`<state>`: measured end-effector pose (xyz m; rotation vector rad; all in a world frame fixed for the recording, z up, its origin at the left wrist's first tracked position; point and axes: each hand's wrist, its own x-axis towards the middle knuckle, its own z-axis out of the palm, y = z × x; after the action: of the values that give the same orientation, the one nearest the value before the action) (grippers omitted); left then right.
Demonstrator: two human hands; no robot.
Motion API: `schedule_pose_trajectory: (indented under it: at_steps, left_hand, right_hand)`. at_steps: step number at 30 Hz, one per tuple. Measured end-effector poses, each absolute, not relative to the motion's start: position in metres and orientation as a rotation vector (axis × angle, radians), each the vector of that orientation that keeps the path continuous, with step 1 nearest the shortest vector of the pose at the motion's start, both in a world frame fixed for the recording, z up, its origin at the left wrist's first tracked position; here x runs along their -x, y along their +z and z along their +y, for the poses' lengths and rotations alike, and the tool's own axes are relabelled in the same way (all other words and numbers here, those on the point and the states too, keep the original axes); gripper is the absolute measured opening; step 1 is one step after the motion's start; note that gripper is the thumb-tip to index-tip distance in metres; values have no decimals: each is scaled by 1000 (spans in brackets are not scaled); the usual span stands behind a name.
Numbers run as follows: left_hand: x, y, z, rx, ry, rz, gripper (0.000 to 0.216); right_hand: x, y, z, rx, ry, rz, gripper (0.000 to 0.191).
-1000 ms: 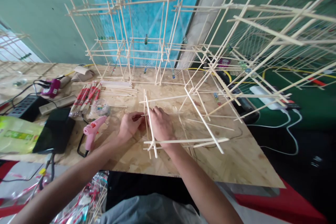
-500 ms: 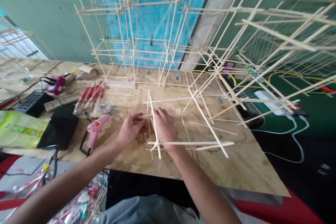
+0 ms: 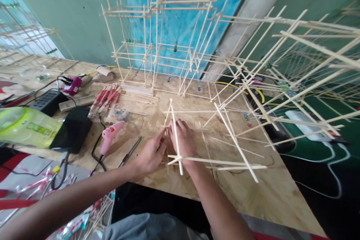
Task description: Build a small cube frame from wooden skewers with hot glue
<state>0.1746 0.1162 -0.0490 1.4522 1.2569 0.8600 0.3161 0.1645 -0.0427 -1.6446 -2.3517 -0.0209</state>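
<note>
A small frame of thin wooden sticks stands on the board table right in front of me. My left hand is pinched on a short stick at the frame's near left corner. My right hand reaches through the frame from the right, fingers curled around the same joint beside a raised stick. The fingertips of both hands meet there. What exactly the right fingers hold is partly hidden by the sticks.
A pink glue gun lies left of my hands, with a metal tool beside it. Red-wrapped stick bundles, a black box, a power strip and a green packet are further left. Tall stick lattices rise behind and right.
My view has shifted, so everything sits further right and lower. My left hand has moved nearer and lower, pinching at the corner joint. The right hand stays on the joint.
</note>
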Motion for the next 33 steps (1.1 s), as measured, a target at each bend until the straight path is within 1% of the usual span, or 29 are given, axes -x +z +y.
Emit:
schedule_pose_trajectory:
  at_steps: [5,8,12,19,24,29,33]
  left_hand:
    - [-176,-50,116,-1473,869,1218,57]
    - [-176,-49,116,-1483,843,1187,53]
    - [-176,-48,117,-1515,807,1183,50]
    - [-175,-52,117,-1558,805,1233,61]
    - [-174,-53,116,-1562,872,1273,57]
    - [-170,-56,119,-1583,893,1328,62]
    - [-165,-61,125,-1636,918,1369,57]
  right_hand:
    - [-315,-37,164,1655,-8,-2360,13]
    - [-314,-34,163,1669,14,-2368,14]
    - [-313,-33,163,1688,22,-2371,12]
    - [-314,-36,164,1669,19,-2355,14]
    - [-315,-38,164,1652,40,-2344,13]
    - [-316,-41,164,1641,34,-2336,13]
    - [-317,-43,165,1630,35,-2339,14]
